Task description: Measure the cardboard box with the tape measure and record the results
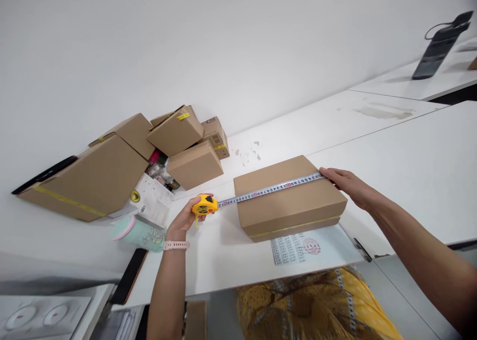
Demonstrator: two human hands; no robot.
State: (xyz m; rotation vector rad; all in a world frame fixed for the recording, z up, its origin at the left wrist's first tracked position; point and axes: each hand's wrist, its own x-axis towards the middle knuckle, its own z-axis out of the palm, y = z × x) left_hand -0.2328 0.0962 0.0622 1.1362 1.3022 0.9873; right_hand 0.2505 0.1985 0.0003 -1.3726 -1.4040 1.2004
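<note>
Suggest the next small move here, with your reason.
I'd have the left hand ease the tape case in toward the left edge of the box, which would probably make the mark there easier to read: the case sits out past that edge, while the right hand is on the blade's end at the opposite edge.

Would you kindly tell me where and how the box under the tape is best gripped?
I'd take the cardboard box by its two short ends, coming from left and right together. It lies flat and is longer than it is wide, so those ends offer opposing faces, while the tape blade crossing its top probably makes gripping there awkward.
</note>
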